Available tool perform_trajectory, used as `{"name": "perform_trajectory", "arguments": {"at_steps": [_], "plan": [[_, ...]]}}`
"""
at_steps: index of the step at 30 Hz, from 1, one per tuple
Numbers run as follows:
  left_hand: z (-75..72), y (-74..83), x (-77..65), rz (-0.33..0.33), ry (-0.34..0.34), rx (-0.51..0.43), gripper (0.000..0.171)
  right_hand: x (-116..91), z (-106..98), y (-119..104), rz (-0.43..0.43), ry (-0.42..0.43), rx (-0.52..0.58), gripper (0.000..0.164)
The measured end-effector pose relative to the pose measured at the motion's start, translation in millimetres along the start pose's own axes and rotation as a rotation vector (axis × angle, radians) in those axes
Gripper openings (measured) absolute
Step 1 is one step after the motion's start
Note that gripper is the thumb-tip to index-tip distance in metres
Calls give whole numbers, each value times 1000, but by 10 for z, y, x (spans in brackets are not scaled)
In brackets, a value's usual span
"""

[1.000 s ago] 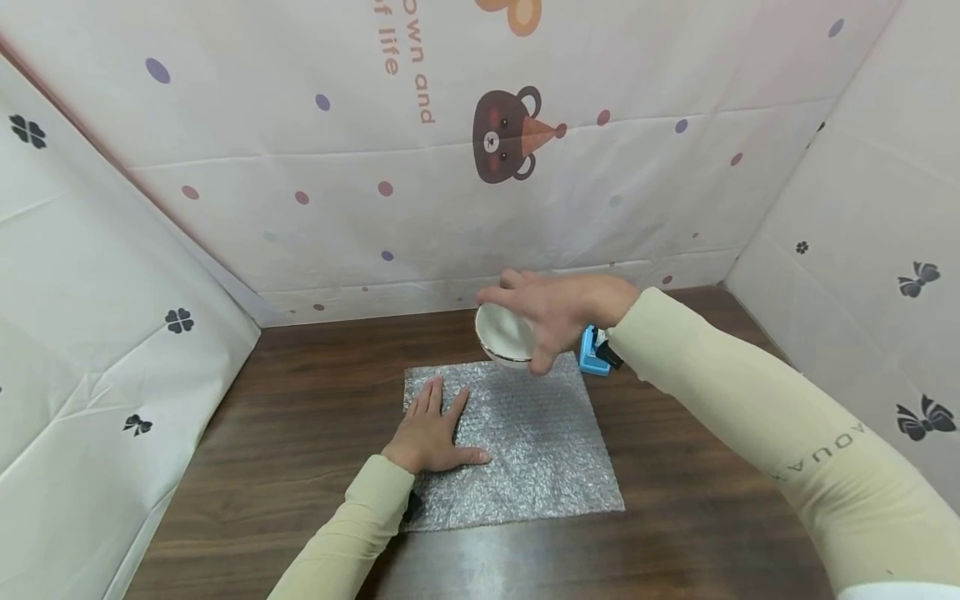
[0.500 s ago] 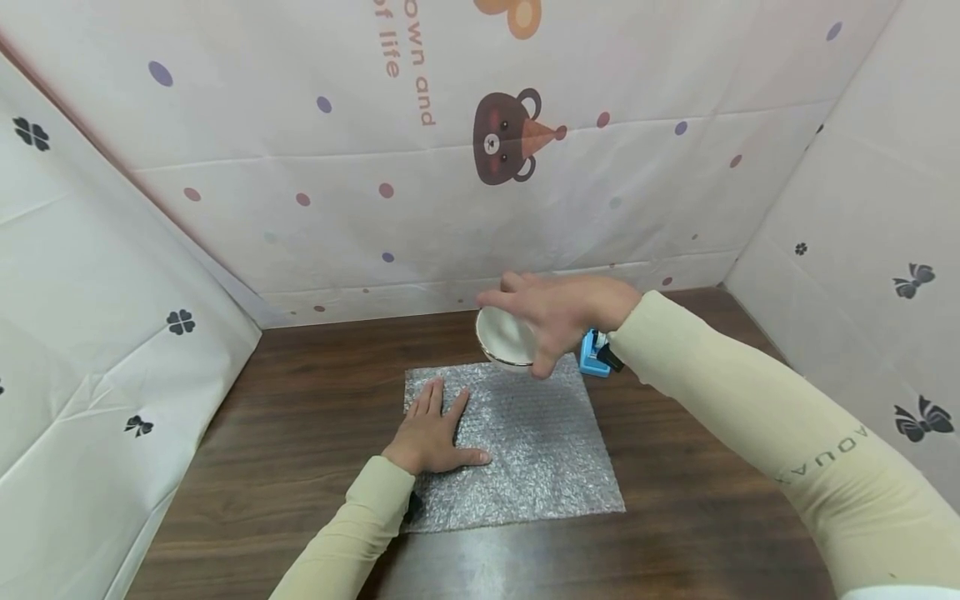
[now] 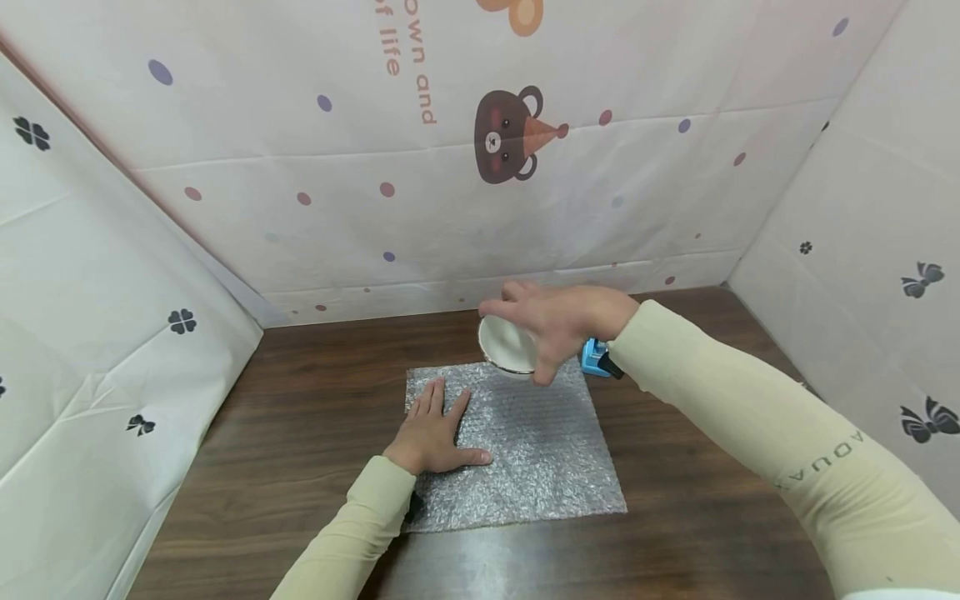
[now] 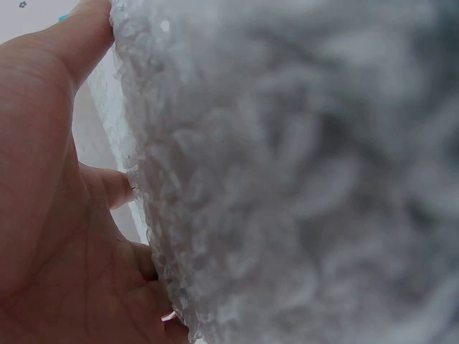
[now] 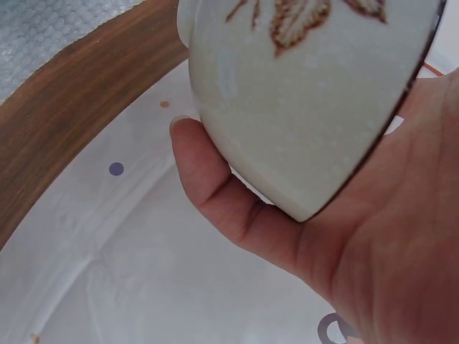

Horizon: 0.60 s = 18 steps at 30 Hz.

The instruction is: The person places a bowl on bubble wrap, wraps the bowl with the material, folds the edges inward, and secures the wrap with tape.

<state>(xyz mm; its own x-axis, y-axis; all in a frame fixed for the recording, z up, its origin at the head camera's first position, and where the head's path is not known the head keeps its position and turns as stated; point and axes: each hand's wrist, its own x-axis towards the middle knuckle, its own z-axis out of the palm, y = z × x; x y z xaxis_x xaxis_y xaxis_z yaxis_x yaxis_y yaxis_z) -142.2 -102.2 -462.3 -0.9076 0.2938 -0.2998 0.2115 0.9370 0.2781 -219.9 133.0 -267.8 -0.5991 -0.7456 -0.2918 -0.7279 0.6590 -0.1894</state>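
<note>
My right hand grips a white bowl by its rim, over the far part of a bubble-wrap sheet. Dark edging runs round the bowl's rim, and the mouth shows toward the head camera. In the right wrist view the bowl's cream outside carries brown leaf marks, with fingers curled against it. My left hand lies flat with spread fingers on the sheet's left side. The left wrist view has the wrap close up beside the palm.
A small blue object stands just off the sheet's far right corner, partly hidden by the right wrist. Brown wood-grain table surrounds the wrap. Printed white sheeting walls in the back and both sides.
My right hand and the bowl have come slightly down and nearer in the head view. The left hand and the bubble wrap stay where they were.
</note>
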Motion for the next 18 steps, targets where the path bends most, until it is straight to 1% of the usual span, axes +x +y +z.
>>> {"name": "perform_trajectory", "arguments": {"at_steps": [5, 12, 18], "plan": [[4, -4, -1, -5, -3, 2, 111, 6, 42, 10, -19, 9, -2, 119], [10, -7, 1, -4, -2, 13, 111, 31, 99, 22, -2, -4, -7, 118], [15, 0, 12, -3, 8, 11, 112, 40, 132, 21, -10, -5, -1, 117]]}}
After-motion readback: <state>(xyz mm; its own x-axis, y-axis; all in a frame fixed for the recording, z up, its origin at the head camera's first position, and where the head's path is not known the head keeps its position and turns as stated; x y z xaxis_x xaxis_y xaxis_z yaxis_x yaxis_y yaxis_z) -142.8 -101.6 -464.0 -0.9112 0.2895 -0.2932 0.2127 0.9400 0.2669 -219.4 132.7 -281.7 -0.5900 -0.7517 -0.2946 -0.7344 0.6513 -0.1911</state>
